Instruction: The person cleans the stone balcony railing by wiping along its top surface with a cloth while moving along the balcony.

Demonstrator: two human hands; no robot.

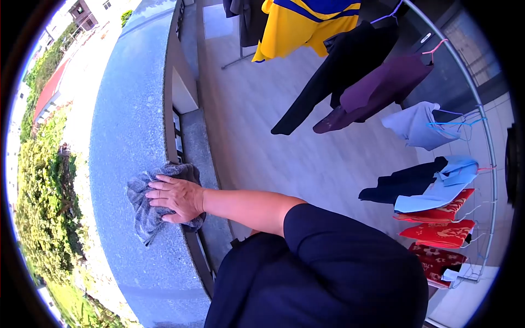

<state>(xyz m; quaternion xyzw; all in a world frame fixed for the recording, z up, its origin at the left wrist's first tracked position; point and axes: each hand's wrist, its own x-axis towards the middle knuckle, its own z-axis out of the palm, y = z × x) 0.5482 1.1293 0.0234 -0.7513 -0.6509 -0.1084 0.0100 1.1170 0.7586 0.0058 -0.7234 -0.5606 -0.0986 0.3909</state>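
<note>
My right hand [176, 199] lies palm down on a bunched grey cloth [143, 210], its fingers bent a little and pressed into the fabric. Under the cloth is the top of a speckled grey stone parapet [128, 126]; part of the cloth hangs over the inner edge. My bare forearm reaches across from the right, out of a dark short sleeve. My left hand does not show.
Clothes on hangers hang from a curved metal rail [474, 90] on the right, among them a purple garment [377, 90] and a yellow garment [295, 30]. A pale tiled floor [262, 136] lies below. Beyond the parapet are trees [46, 202], well below.
</note>
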